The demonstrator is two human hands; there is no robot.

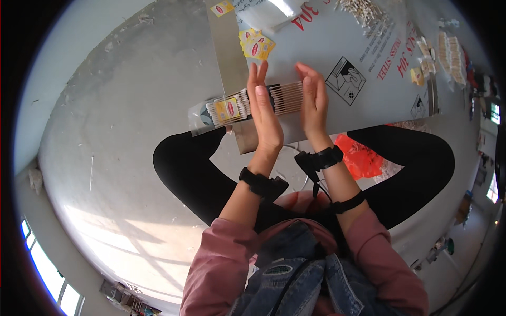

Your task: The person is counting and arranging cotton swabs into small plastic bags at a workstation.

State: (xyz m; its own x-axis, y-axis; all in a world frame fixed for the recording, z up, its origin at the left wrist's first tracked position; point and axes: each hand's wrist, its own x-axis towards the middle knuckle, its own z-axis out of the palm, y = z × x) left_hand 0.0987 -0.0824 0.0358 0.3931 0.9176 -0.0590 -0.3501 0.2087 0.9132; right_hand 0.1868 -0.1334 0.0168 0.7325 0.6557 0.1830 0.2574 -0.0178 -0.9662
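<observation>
A row of cotton swabs (288,98) lies crosswise on the metal-topped table between my two hands. My left hand (265,113) stands on edge across the row, fingers stretched out and the thumb raised. At the row's right end is my right hand (314,102), its palm facing the swab ends and its fingers extended, slightly bent. Left of my left hand, a clear plastic bag (196,117) holds more swabs and a yellow label card (227,109), and it juts past the table's left edge. How the bag and the row meet is hidden behind my left hand.
Several yellow label cards (256,44) lie beyond my left hand on the printed tabletop (311,47). A pile of loose swabs (365,15) is at the far side. Packed swab bundles (451,58) are at the far right. A red plastic bag (358,158) sits below the table edge.
</observation>
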